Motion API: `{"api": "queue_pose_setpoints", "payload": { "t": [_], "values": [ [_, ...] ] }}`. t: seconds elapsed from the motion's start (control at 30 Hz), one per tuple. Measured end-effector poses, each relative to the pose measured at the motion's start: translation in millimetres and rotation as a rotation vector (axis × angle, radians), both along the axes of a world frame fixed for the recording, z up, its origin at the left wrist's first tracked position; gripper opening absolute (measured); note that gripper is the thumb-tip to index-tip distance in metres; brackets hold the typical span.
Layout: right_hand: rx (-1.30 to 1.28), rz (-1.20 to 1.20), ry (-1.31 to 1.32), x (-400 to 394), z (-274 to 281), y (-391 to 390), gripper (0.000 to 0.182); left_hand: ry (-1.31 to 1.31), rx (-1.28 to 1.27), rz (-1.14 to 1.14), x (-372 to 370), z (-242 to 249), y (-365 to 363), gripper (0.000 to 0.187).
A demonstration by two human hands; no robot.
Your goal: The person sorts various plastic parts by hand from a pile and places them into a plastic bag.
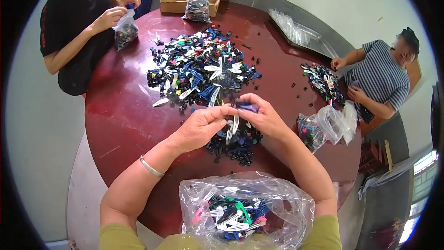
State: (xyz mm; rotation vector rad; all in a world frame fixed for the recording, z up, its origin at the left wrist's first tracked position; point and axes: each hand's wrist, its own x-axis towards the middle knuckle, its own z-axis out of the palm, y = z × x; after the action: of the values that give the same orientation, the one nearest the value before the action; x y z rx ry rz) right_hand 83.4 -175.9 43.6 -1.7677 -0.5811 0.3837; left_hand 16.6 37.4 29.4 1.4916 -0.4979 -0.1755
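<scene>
My left hand (203,128) is closed in a pinch, its fingertips meeting those of my right hand; what it pinches is too small and blurred to make out. My right hand (264,116) is curled around dark blue hair clips (249,107). White hair clips (232,127) show just below the fingertips, over a small heap of black and blue clips (242,155). Beyond both hands spreads a large mixed pile of hair clips (194,65), black, white, blue and other colours. Close to my body, an open clear plastic bag (291,194) contains white, blue, green and pink clips.
The round red table (125,125) has two other people at it, at far left and right. One holds a filled bag (126,32); the other has a smaller clip pile (323,83) and bags (314,132). A box (173,5), full bag (198,11) and tray (314,44) stand behind.
</scene>
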Motion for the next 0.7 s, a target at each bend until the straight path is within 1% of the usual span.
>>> {"api": "queue_pose_setpoints", "payload": {
  "t": [0.03, 0.07, 0.1, 0.17, 0.2, 0.23, 0.3, 0.37, 0.4, 0.43, 0.5, 0.53, 0.6, 0.63, 0.67, 0.7],
  "values": [
    [-0.016, -0.005, 0.000, -4.2, -1.9, -4.2, 0.028, -0.021, 0.008, -0.012, -1.2, -0.2, -0.9, 0.032],
    [-0.032, -0.008, 0.000, -8.3, -2.1, -9.9, 0.027, -0.101, 0.029, 0.012, -2.5, -1.7, -3.1, 0.029],
    [-0.049, -0.012, 0.001, -11.7, -2.7, -15.5, 0.026, -0.083, 0.084, 0.009, -4.1, 1.5, -2.3, 0.029],
    [-0.027, 0.026, -0.167, -15.5, -5.9, -23.7, 0.020, -0.046, 0.192, 0.000, -9.3, 10.4, 2.0, 0.027],
    [0.000, 0.059, -0.259, -16.1, -8.0, -26.8, 0.019, -0.174, 0.169, 0.038, -8.7, 7.0, 1.8, 0.025],
    [0.028, 0.091, -0.353, -18.0, -8.6, -28.7, 0.018, -0.186, 0.195, 0.070, -9.0, 6.3, 3.4, 0.024],
    [0.003, 0.053, -0.276, -27.5, -2.6, -35.2, 0.018, -0.215, 0.248, 0.136, -11.1, 10.4, 7.4, 0.024],
    [-0.041, 0.039, -0.251, -32.9, 2.6, -40.4, 0.019, -0.302, 0.450, 0.185, -13.0, 17.2, 13.8, 0.022],
    [0.005, 0.005, -0.180, -36.2, 2.6, -41.1, 0.020, -0.363, 0.566, 0.218, -14.9, 16.6, 16.9, 0.024],
    [-0.069, -0.025, -0.294, -39.3, 6.3, -42.2, 0.021, -0.424, 0.684, 0.251, -16.7, 16.5, 18.2, 0.027],
    [-0.216, -0.086, -0.518, -48.1, 18.7, -46.2, 0.023, -0.415, 0.791, 0.264, -26.0, 24.4, 16.4, 0.042],
    [-0.271, -0.086, -0.513, -53.6, 23.7, -48.1, 0.026, -0.408, 0.843, 0.268, -30.6, 27.4, 15.4, 0.051],
    [-0.386, -0.087, -0.500, -63.1, 30.7, -52.9, 0.031, -0.445, 0.919, 0.205, -34.5, 28.0, 14.3, 0.065],
    [-0.400, -0.077, -0.535, -65.3, 29.6, -55.4, 0.034, -0.464, 0.954, 0.174, -34.9, 26.9, 13.8, 0.072],
    [-0.414, -0.064, -0.568, -67.4, 27.6, -57.7, 0.038, -0.422, 0.994, 0.106, -33.6, 21.0, 14.7, 0.098],
    [-0.426, -0.048, -0.597, -69.2, 25.3, -59.5, 0.041, -0.383, 1.057, 0.077, -35.3, 21.7, 11.2, 0.104]
  ]
}}
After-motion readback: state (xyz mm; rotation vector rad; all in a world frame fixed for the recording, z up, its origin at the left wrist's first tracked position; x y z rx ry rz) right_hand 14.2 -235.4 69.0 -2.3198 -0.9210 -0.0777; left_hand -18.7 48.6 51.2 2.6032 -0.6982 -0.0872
